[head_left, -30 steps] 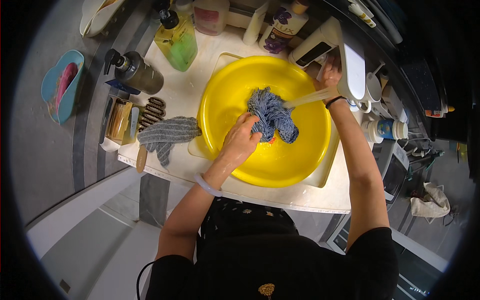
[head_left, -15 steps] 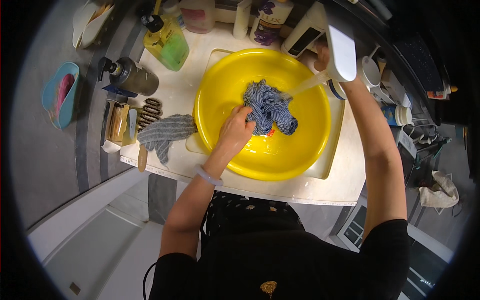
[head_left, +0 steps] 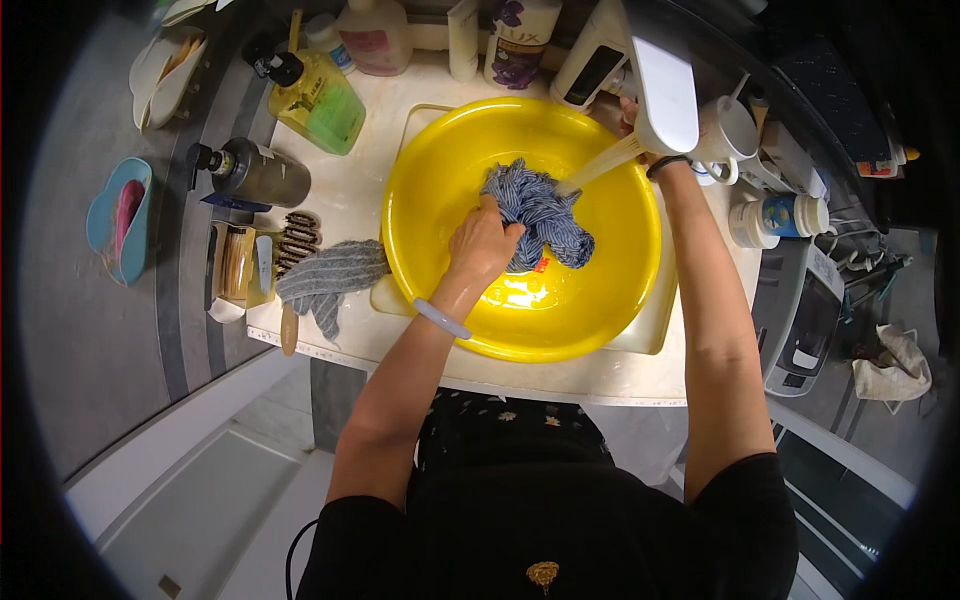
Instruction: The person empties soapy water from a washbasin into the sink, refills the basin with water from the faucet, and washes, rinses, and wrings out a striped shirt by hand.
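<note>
A bundled blue-and-white striped cloth [head_left: 540, 215] lies wet in a big yellow basin [head_left: 420, 290] with shallow water in it. My left hand [head_left: 485, 243], with a pale bangle at its wrist, presses curled fingers against the near left side of the cloth and grips it. From the white faucet [head_left: 668, 100], a stream of water [head_left: 605, 163] falls onto the cloth's right side. My right hand [head_left: 628, 112] is behind the faucet, mostly hidden by it; what its fingers hold cannot be made out.
Left of the basin lie a grey striped knitted glove [head_left: 340, 278], a hairbrush [head_left: 298, 240] and a box of cotton swabs [head_left: 235, 262]. Pump bottles [head_left: 325, 105] and other bottles [head_left: 522, 45] line the back. A white mug [head_left: 727, 130] and jars [head_left: 790, 217] stand at right.
The whole view has shifted slightly. My right forearm has swung inward, and its dark wristband now shows beside the faucet. My left hand stays at the cloth, and the water still runs.
</note>
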